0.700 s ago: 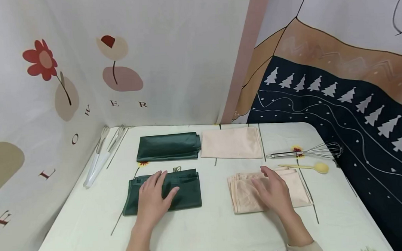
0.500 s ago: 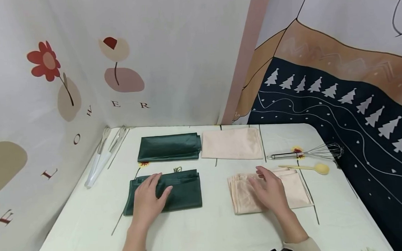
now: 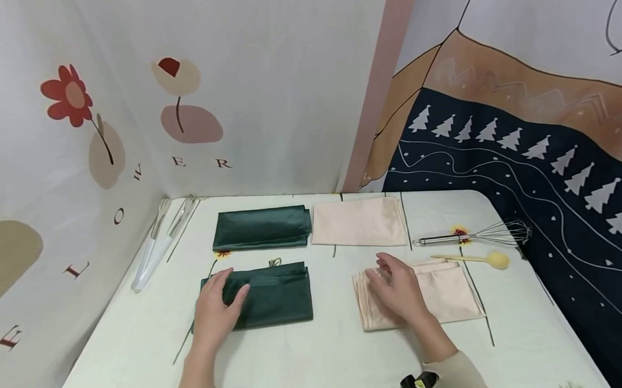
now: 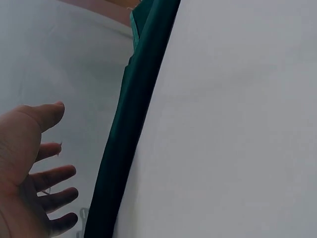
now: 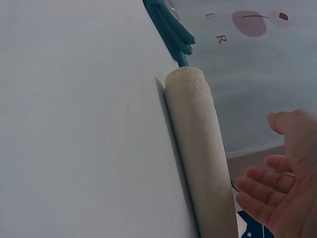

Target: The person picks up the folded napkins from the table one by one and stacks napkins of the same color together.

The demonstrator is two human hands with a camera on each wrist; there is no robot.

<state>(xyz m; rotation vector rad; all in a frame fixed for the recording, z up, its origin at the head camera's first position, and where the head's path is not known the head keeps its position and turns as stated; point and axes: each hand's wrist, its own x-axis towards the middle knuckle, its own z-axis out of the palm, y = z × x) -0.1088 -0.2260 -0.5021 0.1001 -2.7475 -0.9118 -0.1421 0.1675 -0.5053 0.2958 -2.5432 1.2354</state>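
A printed sheet hangs behind the white table (image 3: 334, 361), where a green cloth (image 3: 279, 296) lies folded at the front left and a peach cloth (image 3: 451, 292) at the front right. Both stretch lengthwise from side to side, long edges facing the person. Over the green one's left end hovers the left hand (image 3: 214, 308), fingers spread and holding nothing; above the peach one hangs the right hand (image 3: 398, 287), fingers loosely bent, thumb apart, gripping nothing.

Free lane from six o'clock between near green cloth (image 3: 279, 302) and near pink cloth (image 3: 448, 298); at twelve, far green cloth (image 3: 262, 228) and far pink cloth (image 3: 358, 224) obstruct.
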